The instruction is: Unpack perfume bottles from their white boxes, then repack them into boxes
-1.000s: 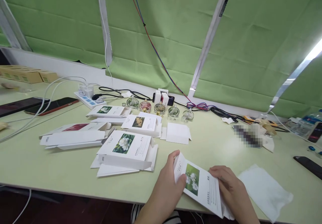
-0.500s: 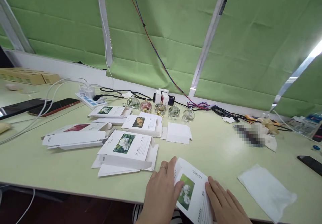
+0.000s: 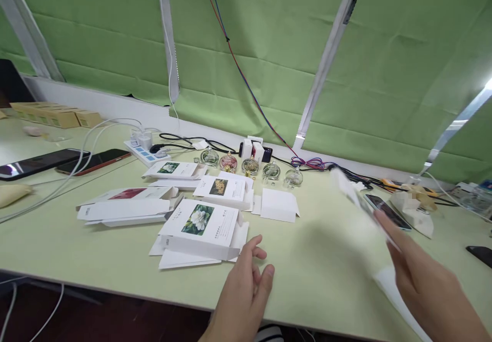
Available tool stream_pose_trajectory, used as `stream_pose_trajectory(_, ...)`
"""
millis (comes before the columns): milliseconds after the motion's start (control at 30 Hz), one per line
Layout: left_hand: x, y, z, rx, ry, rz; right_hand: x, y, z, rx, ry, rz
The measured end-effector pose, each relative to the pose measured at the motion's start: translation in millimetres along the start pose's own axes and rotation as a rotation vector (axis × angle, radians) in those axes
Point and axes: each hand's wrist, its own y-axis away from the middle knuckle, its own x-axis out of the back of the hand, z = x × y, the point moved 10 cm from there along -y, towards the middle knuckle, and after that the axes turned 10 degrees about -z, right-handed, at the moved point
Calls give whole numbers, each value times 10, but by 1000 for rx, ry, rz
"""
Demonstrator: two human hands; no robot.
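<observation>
My right hand (image 3: 423,280) is raised over the right side of the table, its fingers closed on a flat white cardboard box (image 3: 351,193) that is smeared by motion and seen nearly edge-on. Beside the table's front edge, my left hand (image 3: 246,285) has its fingers apart and curled a little, holding nothing. Nearest to it lies a flattened white box with a white flower picture (image 3: 205,224). Behind that are a box with an orange flower picture (image 3: 223,188) and a blank white box (image 3: 279,204). A box with a red picture (image 3: 126,206) lies further left.
Several round glass perfume bottles (image 3: 249,165) stand in a row at the back. A power strip (image 3: 144,153), tablet (image 3: 42,163) and phone (image 3: 94,161) are on the left. On the right lie another phone (image 3: 388,211) and a white cloth (image 3: 395,293), partly behind my hand.
My right hand has lifted the white box off the front edge and carried it right and away from me. My left hand has let go of it. The view has shifted slightly.
</observation>
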Motion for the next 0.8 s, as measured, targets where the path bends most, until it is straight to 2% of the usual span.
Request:
stream_pose_trajectory(67, -34, -2, 23, -28, -31, -13, 92, -377, -163, 54, -47, 136)
stream_pose_trajectory(100, -51, -3, 30, -42, -49, -20, -9, -557, -310, 112, -57, 123)
stream_pose_trajectory(133, -64, -5, 31, -54, -62, -27, -190, -718, -445, 151, -57, 61)
stream_pose_trajectory(200, -80, -10, 15, -65, -78, -35, -807, -906, -695, 232, -5, -270)
stream_pose_trajectory(233, -83, -13, 1, -68, -83, -37, -1052, -905, -802, 297, -8, -383)
stream_pose_trajectory(300, -92, -24, -28, -70, -95, -41, -1375, -838, -875, 360, -12, -504)
stream_pose_trajectory(367, -114, -39, -58, -69, -121, -52, -1526, -753, -848, 382, -14, -551)
stream_pose_trajectory(467, -165, -61, -95, -73, -184, -73, -1580, -692, -780, 381, -5, -572)
stream_pose_trajectory(567, -212, -70, -115, -88, -249, -91, -1532, -732, -775, 377, 41, -528)
stream_pose_trajectory(667, -232, -68, -111, -108, -278, -97, -1352, -836, -810, 380, 78, -399)
stream_pose_trajectory(800, -248, -90, -146, -75, -278, -117, -967, -1055, -951, 420, 28, -237)
